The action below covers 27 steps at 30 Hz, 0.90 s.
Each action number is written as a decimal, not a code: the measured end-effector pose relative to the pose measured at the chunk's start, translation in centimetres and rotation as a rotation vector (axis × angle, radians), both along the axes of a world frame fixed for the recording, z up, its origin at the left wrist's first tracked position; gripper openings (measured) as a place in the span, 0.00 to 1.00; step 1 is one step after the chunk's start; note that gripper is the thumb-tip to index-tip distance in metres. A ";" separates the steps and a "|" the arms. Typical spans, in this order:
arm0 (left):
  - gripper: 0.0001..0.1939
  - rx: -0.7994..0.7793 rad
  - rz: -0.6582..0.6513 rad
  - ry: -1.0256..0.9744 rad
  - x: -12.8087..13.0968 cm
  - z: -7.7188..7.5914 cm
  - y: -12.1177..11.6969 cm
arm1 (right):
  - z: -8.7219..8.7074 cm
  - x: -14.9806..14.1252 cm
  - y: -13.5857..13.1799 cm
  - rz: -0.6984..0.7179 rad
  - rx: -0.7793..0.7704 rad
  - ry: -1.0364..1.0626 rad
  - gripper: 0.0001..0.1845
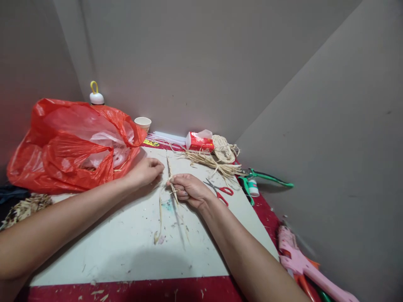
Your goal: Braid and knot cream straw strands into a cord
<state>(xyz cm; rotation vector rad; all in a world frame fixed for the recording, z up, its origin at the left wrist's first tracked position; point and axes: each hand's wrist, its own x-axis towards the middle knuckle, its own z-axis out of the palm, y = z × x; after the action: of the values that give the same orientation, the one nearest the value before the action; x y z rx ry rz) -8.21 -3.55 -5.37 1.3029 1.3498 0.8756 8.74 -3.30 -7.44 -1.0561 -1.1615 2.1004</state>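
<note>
My right hand (190, 191) is closed around a thin bundle of dry straw (170, 170), which stands up from the fingers and also pokes out below them. Just to the left, my left hand (147, 171) is closed with its fingertips pressed together; whether a fine strand is between them cannot be made out. A loose straw strip (160, 214) hangs or lies below the hands over the white board (132, 251). Right of my right hand lie red-handled scissors (224, 191), blades pointing toward the bundle. Behind them rests a tied sheaf of straw (208, 160).
A red plastic bag (72, 155) fills the left side. Along the back stand a paper cup (143, 122), a tissue pack (200, 142) and a braided straw piece (223, 149). Green-handled pliers (270, 177) and a pink glue gun (299, 260) lie at right. Grey walls enclose the table.
</note>
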 end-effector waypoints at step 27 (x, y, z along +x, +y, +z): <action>0.08 -0.292 -0.352 -0.088 1.2 -1.4 0.5 | 0.2 1.9 1.1 0.199 0.165 -0.220 0.12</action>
<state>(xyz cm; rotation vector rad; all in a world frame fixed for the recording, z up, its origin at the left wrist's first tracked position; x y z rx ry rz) -7.00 -3.02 -6.73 1.2088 1.0886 0.4687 10.59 -2.18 -7.22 -1.1561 -1.5756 2.0287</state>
